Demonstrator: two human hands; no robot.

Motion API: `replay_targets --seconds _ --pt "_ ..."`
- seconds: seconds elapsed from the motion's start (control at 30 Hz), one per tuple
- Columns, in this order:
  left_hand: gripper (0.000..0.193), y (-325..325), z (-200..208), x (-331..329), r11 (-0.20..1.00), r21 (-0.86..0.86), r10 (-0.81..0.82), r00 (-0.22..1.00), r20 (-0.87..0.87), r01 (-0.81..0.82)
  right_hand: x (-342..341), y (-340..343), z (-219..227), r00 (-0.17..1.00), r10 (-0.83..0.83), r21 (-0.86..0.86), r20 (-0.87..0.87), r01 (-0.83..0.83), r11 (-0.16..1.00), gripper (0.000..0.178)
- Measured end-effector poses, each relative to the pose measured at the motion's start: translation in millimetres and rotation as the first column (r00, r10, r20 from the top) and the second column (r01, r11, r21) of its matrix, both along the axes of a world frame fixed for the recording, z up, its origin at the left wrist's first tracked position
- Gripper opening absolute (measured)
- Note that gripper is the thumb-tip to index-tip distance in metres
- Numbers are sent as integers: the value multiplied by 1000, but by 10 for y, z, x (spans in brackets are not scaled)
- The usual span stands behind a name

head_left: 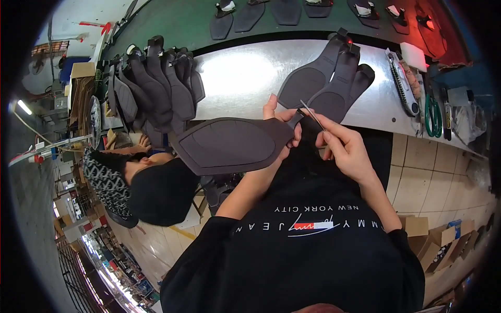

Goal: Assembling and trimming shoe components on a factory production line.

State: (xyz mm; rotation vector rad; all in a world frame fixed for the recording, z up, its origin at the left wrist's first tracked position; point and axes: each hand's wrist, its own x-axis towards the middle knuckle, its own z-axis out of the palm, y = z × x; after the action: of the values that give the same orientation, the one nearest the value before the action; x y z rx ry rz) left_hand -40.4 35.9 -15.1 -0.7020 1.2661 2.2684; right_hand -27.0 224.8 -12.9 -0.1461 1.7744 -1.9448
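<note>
A dark grey shoe sole (229, 146) lies level in front of my body, its wide end to the left. My left hand (284, 133) grips its narrow end from below, thumb raised behind the edge. In my right hand (344, 148) a thin, slender metal tool (311, 113) is pinched between thumb and fingers. The tool's tip is close to a small dark tab (296, 117) at the sole's narrow end; whether they touch I cannot tell. Just beyond my hands, several similar soles (313, 78) overlap on the metal bench (240, 68).
More soles (156, 78) stand in a cluster at the left. Others lie on the green surface (182, 23) behind. At the right are a utility knife (402, 83), a white block (413, 55) and green-handled scissors (432, 116). A co-worker in a black cap (163, 190) bends close at left.
</note>
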Motion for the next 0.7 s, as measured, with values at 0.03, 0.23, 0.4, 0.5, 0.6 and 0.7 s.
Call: replay_targets --seconds 0.03,0.23,0.4,0.5,0.6,0.7 --pt "91 -12 14 -5 1000 -4 5 1000 -5 -5 6 6 45 1000 5 -4 -5 -5 1000 44" --pt "91 -49 141 -21 996 -84 3 1000 -25 -5 44 -3 104 976 74 183 -204 -36 982 50" --pt "90 -60 120 -14 992 -123 1 999 -38 -6 62 -26 58 984 104 181 -144 -78 980 51" --pt "87 -2 134 -45 987 -160 10 999 -43 -17 59 -13 34 988 89 167 -127 -67 984 51" --pt "74 100 207 -44 974 -191 114 991 -64 -125 17 31 115 982 112 286 -149 -65 956 52" --pt "60 -67 -41 50 943 -231 152 927 -344 -241 0 -55 193 931 161 383 -328 -25 923 53"
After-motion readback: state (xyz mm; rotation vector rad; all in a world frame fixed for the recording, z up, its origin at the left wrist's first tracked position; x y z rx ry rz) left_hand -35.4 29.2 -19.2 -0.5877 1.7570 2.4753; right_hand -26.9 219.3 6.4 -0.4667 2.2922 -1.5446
